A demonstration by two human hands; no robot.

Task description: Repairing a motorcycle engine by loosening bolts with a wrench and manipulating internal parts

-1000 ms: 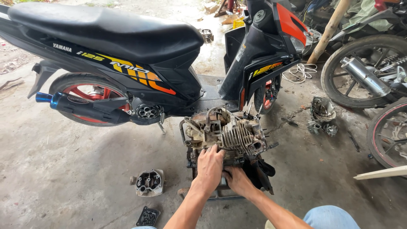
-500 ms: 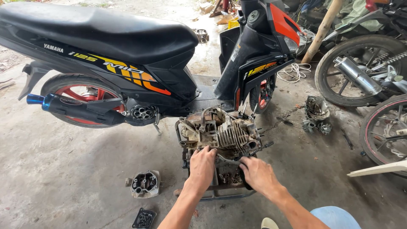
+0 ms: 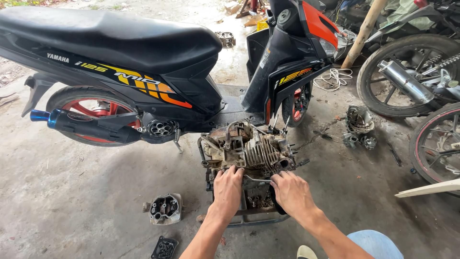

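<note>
A dirty, finned motorcycle engine (image 3: 254,148) sits on a low metal stand (image 3: 258,221) on the concrete floor, in front of a black scooter (image 3: 110,43). My left hand (image 3: 227,189) grips the engine's near lower edge on the left side, fingers curled onto the casing. My right hand (image 3: 292,192) holds the near edge on the right, below the cooling fins. A thin metal bar (image 3: 258,180) runs between the two hands. The lower part of the engine is hidden behind my hands.
A removed cylinder head (image 3: 164,209) and a small black part (image 3: 164,248) lie on the floor to the left. Another engine part (image 3: 359,121) lies to the right, near two motorcycle wheels (image 3: 407,72). A white cord (image 3: 333,79) is coiled by a wooden pole.
Both hands have moved up from the lower stand area onto the engine's near edge. The right hand spread out to the right, then came in onto the engine.
</note>
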